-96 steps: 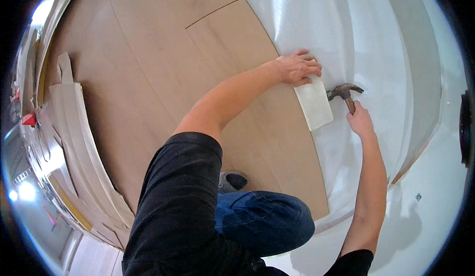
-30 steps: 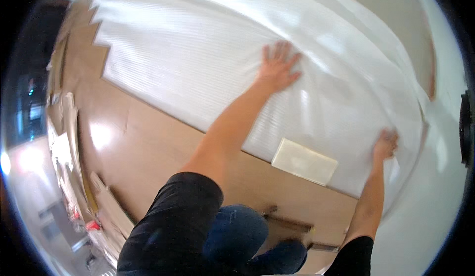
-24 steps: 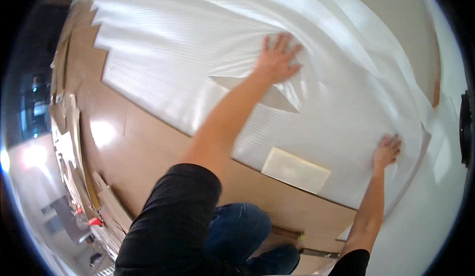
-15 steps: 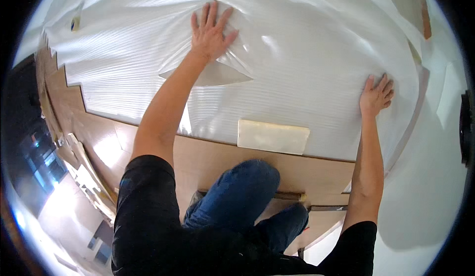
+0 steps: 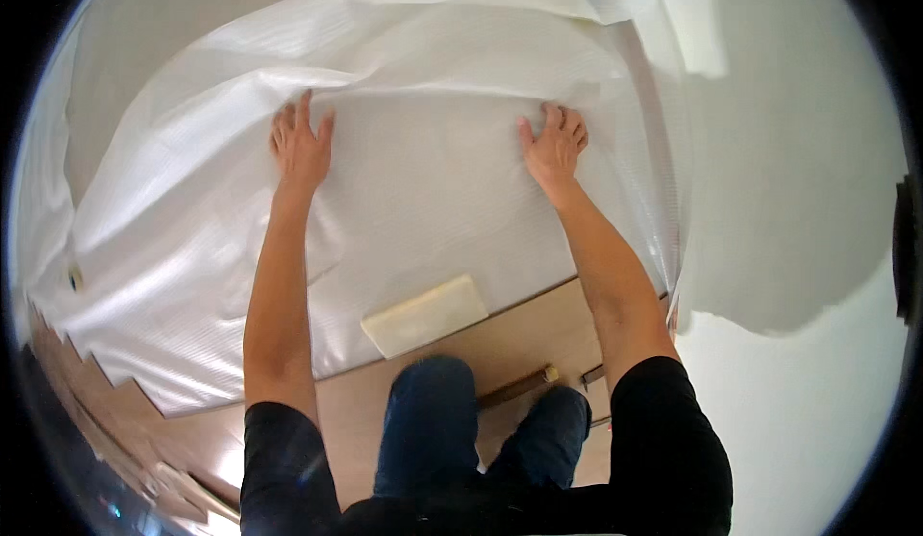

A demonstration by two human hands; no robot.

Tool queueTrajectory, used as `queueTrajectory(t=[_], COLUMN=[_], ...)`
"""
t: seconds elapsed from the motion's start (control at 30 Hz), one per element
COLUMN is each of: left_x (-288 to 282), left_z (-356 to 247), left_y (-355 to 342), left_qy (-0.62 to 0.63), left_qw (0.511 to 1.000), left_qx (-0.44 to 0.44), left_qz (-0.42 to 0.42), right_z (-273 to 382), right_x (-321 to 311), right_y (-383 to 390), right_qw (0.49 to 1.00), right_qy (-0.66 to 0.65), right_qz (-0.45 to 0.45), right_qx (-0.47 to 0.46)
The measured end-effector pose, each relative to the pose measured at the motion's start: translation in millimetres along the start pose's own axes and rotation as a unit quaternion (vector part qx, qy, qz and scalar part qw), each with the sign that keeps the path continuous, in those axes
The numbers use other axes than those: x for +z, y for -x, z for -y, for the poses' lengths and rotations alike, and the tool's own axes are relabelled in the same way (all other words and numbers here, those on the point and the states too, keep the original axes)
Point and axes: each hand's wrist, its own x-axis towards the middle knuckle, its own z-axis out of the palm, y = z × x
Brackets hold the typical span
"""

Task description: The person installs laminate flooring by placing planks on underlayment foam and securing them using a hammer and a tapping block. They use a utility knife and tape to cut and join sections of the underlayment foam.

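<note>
A thin white underlay sheet (image 5: 423, 180) spreads over the floor in front of me, its far part wrinkled and bunched. My left hand (image 5: 302, 147) rests on it at the left of centre, fingers apart and fingertips against a raised fold. Farther right, my right hand (image 5: 555, 147) touches the same sheet just below that fold, its fingers spread and slightly bent. Neither hand holds anything I can see. A pale cream rectangular block (image 5: 426, 315) lies on the sheet between my arms, near the edge of the brown floor planks (image 5: 365, 392).
A wall (image 5: 788, 199) rises on the right, beside a strip along the sheet's edge. A dark bar (image 5: 516, 387) lies on the planks by my knees. Loose plank pieces (image 5: 187, 488) sit at the lower left. A small roll of tape (image 5: 75, 277) is at the far left.
My view has turned to the right. Both hands have shifted over the sheet and are now nearer each other. A raised fold now runs across the sheet ahead of them.
</note>
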Motion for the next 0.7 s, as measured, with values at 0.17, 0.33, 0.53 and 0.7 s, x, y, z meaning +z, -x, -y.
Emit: queueTrajectory(t=[0.17,0.33,0.53,0.7], left_x=[67.6,74.2,76.3,71.6], left_z=[-72.6,-70.0,-60.1,-71.4], left_y=[-80.7,-75.5,-85.0,-88.9], left_qy=[-0.156,-0.167,-0.135,-0.131], left_qw=[0.983,0.981,0.985,0.984], left_qx=[-0.047,0.025,0.030,0.033], left_qz=[-0.085,-0.094,-0.108,-0.117], right_z=[-34.7,-55.4,-18.0,-20.9], right_x=[-22.0,23.7,59.1,36.5], right_y=[-134.1,-260.0,-324.7,-326.1], right_qw=[0.990,0.997,0.991,0.980], right_qy=[-0.089,-0.041,-0.032,-0.081], right_qz=[-0.086,0.038,-0.115,-0.169], right_qx=[0.070,0.043,0.055,0.074])
